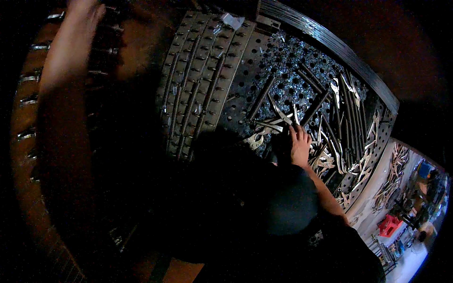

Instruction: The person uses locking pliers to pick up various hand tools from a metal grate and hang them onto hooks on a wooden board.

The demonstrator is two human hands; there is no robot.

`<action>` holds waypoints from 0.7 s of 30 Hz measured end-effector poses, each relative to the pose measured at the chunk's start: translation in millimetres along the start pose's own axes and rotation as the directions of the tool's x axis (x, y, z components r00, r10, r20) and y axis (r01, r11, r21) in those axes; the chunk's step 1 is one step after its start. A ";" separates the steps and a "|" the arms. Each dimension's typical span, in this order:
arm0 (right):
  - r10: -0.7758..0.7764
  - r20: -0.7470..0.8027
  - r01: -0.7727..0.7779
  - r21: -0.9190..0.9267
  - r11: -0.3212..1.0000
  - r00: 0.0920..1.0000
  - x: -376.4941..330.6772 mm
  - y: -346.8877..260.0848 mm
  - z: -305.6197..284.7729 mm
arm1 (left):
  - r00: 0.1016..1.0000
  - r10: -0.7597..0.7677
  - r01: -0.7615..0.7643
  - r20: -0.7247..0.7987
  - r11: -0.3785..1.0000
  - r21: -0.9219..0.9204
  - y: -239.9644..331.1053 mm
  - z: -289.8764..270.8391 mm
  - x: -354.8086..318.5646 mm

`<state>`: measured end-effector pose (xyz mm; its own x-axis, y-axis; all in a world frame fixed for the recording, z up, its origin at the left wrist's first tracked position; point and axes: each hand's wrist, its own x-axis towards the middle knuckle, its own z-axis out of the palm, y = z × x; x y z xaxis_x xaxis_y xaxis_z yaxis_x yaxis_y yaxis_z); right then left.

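Note:
My left forearm runs up the left side of the picture, and my left hand is blurred and partly cut off by the top edge. Its fingers do not show clearly. Nearest to it are rows of shiny metal clips on a brown surface. My right hand does not show. In the middle, another person in dark clothing, apparently with a dark cap, leans over a perforated metal table. That person's hand reaches among locking pliers, touching or close to them; its grip is unclear.
Dark metal bars and more pliers lie on the perforated table. A panel with rows of pegs is at its left side. A ridged metal edge bounds the far side. A red stool stands at lower right.

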<state>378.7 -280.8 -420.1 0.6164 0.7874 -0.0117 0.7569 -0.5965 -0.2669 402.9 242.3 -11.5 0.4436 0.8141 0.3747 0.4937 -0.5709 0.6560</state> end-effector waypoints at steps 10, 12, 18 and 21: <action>-0.138 0.092 0.142 -0.040 0.989 0.986 15.3 32.4 -21.7 | 0.927 0.029 0.146 0.374 0.891 -0.431 -54.4 -13.9 -63.3; -0.368 0.008 0.368 -0.041 0.929 0.930 37.1 36.0 -40.6 | 0.888 0.111 0.066 0.445 0.929 -0.363 -69.2 -40.7 -110.7; -0.665 0.039 0.651 -0.251 0.716 0.746 116.5 13.0 -120.1 | 0.782 0.067 0.232 0.619 0.891 -0.390 -89.2 -104.3 -246.7; -0.630 0.108 0.636 -0.237 0.735 0.769 149.2 -61.7 -225.4 | 0.762 0.041 0.247 0.647 0.905 -0.348 -77.4 -128.5 -278.8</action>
<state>472.9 -161.6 -188.2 -0.0266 0.9981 0.0555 0.9994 0.0252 0.0253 145.0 73.2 -82.5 0.8417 0.5284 -0.1114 0.2959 -0.2787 0.9137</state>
